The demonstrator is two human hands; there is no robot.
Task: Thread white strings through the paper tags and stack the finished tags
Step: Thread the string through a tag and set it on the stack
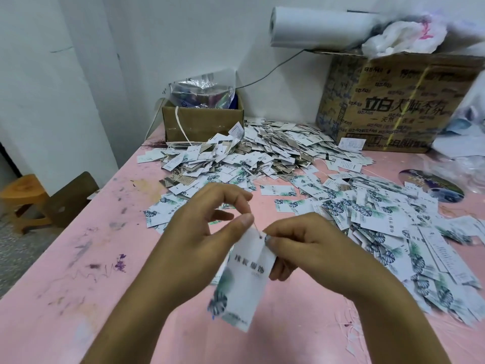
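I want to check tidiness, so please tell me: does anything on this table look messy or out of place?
Yes. The tags lie in loose, sprawling heaps on the pink table, not in neat stacks. The table's left part carries purple and brown stains. The white roll overhangs the big cardboard box.

1. Soft, even indoor light fills the room; the pink desk (78,258) shows no glare and only faint shadows.
2. The held tag (244,279) is motion-blurred.
3. Wide-angle bending and smearing grow toward 1 o'clock, around the cardboard box (393,101).
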